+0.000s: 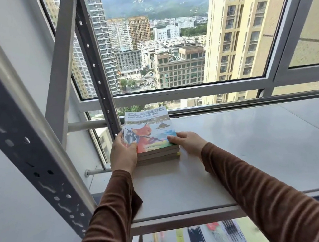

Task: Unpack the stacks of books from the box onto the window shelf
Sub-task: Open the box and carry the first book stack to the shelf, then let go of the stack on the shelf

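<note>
Books (153,139) sit in small stack on shelf (238,151), far left corner, right by grey upright (98,72) and window (164,39). Top cover shows cartoon fox, "CLASSIC READINGS" up top. Your left hand (123,154) wraps stack's left edge, thumb over cover, fingers down side. Your right hand (187,142) presses near right corner, fingertips on cover, palm low on shelf. So both hands grip stack from either side. Stack flat, not tilted. Brown sleeves on both arms. Lower shelf (209,239) holds flat packets, blurry.
</note>
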